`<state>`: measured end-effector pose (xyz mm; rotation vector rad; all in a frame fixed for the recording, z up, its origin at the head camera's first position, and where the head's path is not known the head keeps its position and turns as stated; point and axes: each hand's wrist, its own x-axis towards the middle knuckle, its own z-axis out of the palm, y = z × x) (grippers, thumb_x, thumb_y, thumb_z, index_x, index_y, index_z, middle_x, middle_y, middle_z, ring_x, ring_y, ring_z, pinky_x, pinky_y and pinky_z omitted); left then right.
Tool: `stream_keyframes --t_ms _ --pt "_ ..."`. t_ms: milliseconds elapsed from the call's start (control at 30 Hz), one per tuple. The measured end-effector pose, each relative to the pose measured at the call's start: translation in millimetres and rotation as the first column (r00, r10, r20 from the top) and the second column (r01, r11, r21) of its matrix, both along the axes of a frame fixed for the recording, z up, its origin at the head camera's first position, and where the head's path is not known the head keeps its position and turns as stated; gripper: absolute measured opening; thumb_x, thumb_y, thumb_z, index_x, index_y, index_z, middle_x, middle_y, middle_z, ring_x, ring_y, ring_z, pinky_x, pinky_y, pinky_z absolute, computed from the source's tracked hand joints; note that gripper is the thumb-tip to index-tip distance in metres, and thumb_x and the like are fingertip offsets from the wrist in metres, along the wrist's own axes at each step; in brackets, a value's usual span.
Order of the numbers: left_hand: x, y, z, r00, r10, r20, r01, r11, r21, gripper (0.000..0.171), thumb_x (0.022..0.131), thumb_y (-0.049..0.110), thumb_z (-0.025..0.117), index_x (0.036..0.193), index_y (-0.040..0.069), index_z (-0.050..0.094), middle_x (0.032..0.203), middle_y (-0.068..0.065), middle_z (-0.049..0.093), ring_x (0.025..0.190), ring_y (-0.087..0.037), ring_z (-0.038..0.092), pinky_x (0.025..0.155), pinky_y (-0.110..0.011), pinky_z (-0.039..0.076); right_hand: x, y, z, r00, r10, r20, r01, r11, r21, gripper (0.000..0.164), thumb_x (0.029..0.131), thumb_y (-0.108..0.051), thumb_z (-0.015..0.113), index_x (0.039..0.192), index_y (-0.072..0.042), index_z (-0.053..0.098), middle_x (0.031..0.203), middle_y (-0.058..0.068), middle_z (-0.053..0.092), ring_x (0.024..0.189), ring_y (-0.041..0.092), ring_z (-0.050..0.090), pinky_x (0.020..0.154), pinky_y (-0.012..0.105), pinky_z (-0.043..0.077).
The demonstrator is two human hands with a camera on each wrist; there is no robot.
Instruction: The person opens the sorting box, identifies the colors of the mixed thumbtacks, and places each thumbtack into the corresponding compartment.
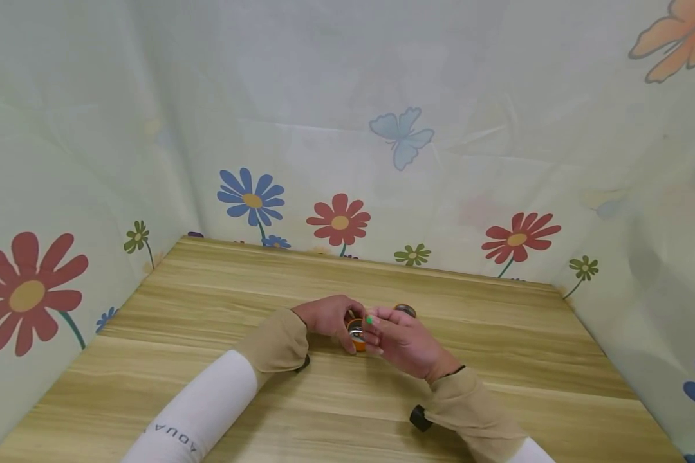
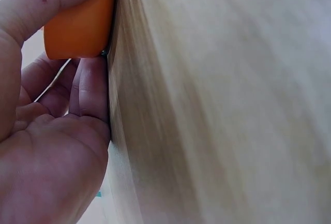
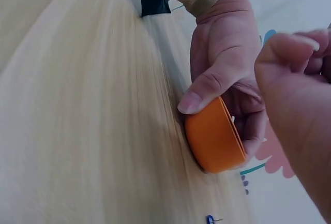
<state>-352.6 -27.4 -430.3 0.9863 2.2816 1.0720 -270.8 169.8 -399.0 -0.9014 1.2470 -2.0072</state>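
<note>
A small round orange container [image 1: 359, 347] stands on the table, with something shiny and dark inside it. My left hand [image 1: 327, 315] grips it by the side, thumb in front and fingers behind. In the left wrist view its smooth orange wall [image 2: 80, 30] sits between thumb and fingers. My right hand [image 1: 408, 347] is just to the right, over the container's edge, pinching a tiny bright green piece [image 1: 369, 319] between thumb and forefinger. The right wrist view shows that hand's curled fingers [image 3: 292, 50] raised beside the container, with the green piece hidden.
Behind my right hand lies a round dark disc with an orange rim [image 1: 405, 310]. The wood-grain table [image 1: 208, 276] meets a flower-printed cloth wall [image 1: 301, 148] at the back and sides. Black camera pieces [image 1: 420, 418] hang under the sleeves.
</note>
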Motion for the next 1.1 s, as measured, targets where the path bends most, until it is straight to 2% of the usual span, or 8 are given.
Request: stream_keyframes --t_ms 133,300,467,633,800,1100 --pt "-1.2 0 -1.5 1.0 -0.003 -0.016 0.003 1.0 -0.003 0.049 0.059 0.013 0.09 0.099 0.02 0.064 0.091 -0.001 0.063 0.078 -0.014 0.058 0.068 -0.025 0.048 1.6 -2 1.0 0.996 0.084 0.021 -0.082 0.994 -0.07 0.029 0.104 -0.002 0.017 0.084 -0.007 0.037 0.082 0.007 0.023 0.074 0.02 0.024 0.064 0.034 0.019" --pt "-1.6 0 -2.9 0.999 -0.006 -0.039 0.006 1.0 -0.004 0.05 0.058 0.015 0.09 0.101 0.02 0.064 0.089 0.002 0.063 0.077 -0.013 0.058 0.067 -0.025 0.048 2.7 -1 -0.4 0.984 0.174 0.043 -0.166 0.975 -0.146 0.028 0.103 -0.004 0.016 0.085 -0.007 0.037 0.084 0.004 0.025 0.074 0.018 0.025 0.065 0.031 0.021" --pt "-1.7 0 -4.6 0.999 -0.006 -0.049 0.006 1.0 0.0 0.052 0.058 0.015 0.091 0.102 0.02 0.063 0.089 0.005 0.063 0.076 -0.012 0.057 0.066 -0.024 0.048 4.6 -3 -1.9 0.971 0.232 0.061 -0.215 0.955 -0.205 0.023 0.103 -0.009 0.023 0.085 -0.01 0.038 0.086 0.002 0.026 0.073 0.016 0.027 0.065 0.029 0.022" --pt "0.1 0 -3.2 0.999 -0.004 -0.041 0.004 1.0 0.013 0.051 0.057 0.014 0.091 0.1 0.021 0.064 0.088 0.007 0.062 0.076 -0.013 0.057 0.066 -0.025 0.048 5.0 -8 -3.1 0.964 0.249 0.093 -0.219 0.941 -0.257 0.02 0.103 -0.014 0.027 0.087 -0.012 0.039 0.085 0.001 0.025 0.071 0.014 0.028 0.064 0.028 0.022" --pt "0.1 -1 -3.1 0.999 0.0 -0.034 0.0 1.0 0.013 0.05 0.057 0.014 0.091 0.099 0.022 0.065 0.088 0.007 0.062 0.075 -0.013 0.056 0.065 -0.025 0.048 3.8 -10 -4.9 0.96 0.259 0.102 -0.223 0.934 -0.28 0.021 0.103 -0.016 0.022 0.09 -0.013 0.038 0.085 0.0 0.024 0.07 0.014 0.028 0.064 0.028 0.022" --pt "-3.2 -1 -5.2 0.999 0.002 -0.042 -0.002 1.0 0.002 0.054 0.057 0.016 0.091 0.104 0.022 0.063 0.09 0.008 0.061 0.075 -0.013 0.054 0.063 -0.025 0.047 3.5 -12 -6.4 0.949 0.306 0.076 -0.27 0.913 -0.307 0.02 0.103 -0.016 0.024 0.087 -0.013 0.037 0.084 0.0 0.023 0.07 0.013 0.03 0.064 0.027 0.024"
